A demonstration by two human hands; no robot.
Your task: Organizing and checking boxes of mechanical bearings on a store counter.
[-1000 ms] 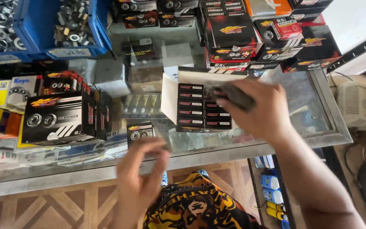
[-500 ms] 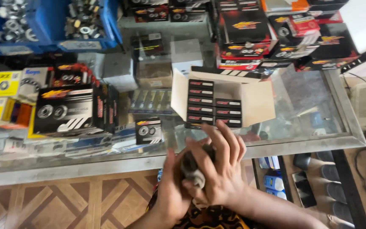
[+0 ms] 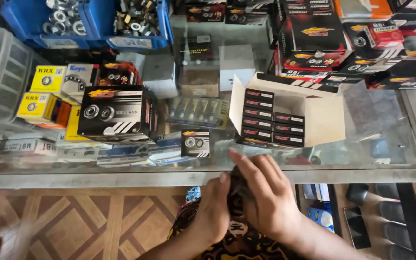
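Observation:
Both hands meet just below the front edge of the glass counter (image 3: 121,178). My left hand (image 3: 214,210) and my right hand (image 3: 266,197) are wrapped around one small dark box (image 3: 238,188), mostly hidden by the fingers. Just beyond them on the glass stands an open white carton (image 3: 323,118) with its flaps up. Several small black boxes with red labels (image 3: 273,123) are stacked in rows inside it. A patterned orange and black garment (image 3: 237,240) lies below the hands.
A large black bearing box (image 3: 114,113) and a small one (image 3: 196,143) stand left of the carton. Yellow boxes (image 3: 46,91) sit at the left. Blue bins of metal parts (image 3: 97,21) and stacked black and red boxes (image 3: 323,33) line the back. Wooden flooring (image 3: 73,221) lies below.
My right hand took a small dark box from above the open carton and drew it back toward me. Both hands now close on it below the counter's edge.

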